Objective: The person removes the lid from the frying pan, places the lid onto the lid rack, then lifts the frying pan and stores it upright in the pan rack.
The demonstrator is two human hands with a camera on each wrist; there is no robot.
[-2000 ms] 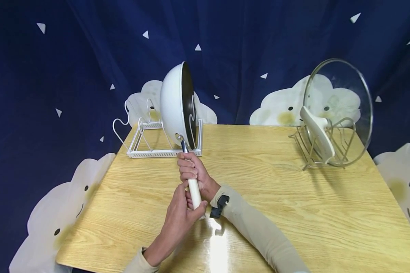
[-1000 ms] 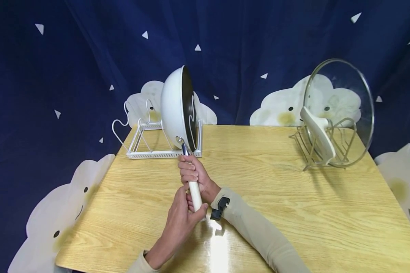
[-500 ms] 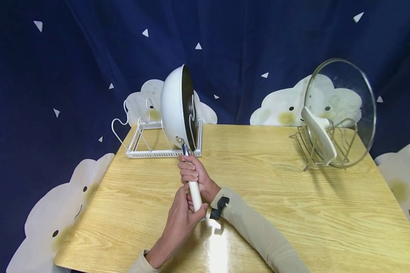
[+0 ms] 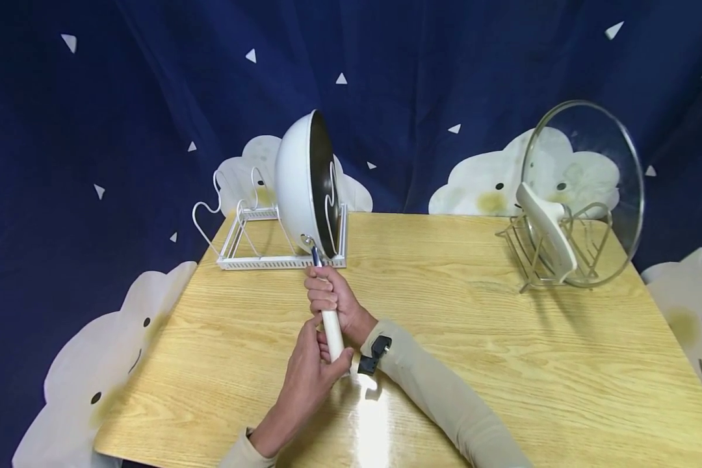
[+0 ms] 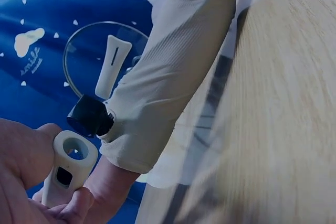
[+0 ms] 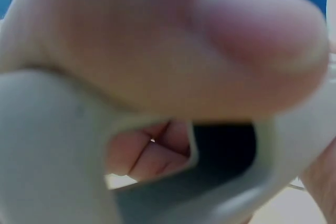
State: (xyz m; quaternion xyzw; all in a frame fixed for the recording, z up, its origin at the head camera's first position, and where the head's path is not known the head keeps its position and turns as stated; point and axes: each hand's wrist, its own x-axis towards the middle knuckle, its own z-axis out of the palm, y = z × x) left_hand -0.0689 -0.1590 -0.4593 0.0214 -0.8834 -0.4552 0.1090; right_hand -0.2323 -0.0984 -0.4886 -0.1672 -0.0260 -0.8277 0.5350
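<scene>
On wooden table [image 4: 503, 364], white rack [image 4: 269, 260] holds pan [image 4: 304, 185]; both hands, left hand [image 4: 312, 380] and right hand [image 4: 330, 296], seemingly grip its handle [image 4: 332, 331].

Setting: staged tabletop set for kitchenware handling, not a working kitchen. Landmark: wooden table [image 4: 503, 364], light grain, glossy. Behind the table on all sides: dark blue fabric backdrop [image 4: 421, 71] printed with small white triangles and smiling white clouds, hung in folds. On the table's far left corner: white wire pan rack [image 4: 251, 244] bearing a white frying pan [image 4: 295, 182] on edge. On its far right corner: metal lid rack [image 4: 561, 253] with a glass lid [image 4: 597, 149] standing upright.
</scene>
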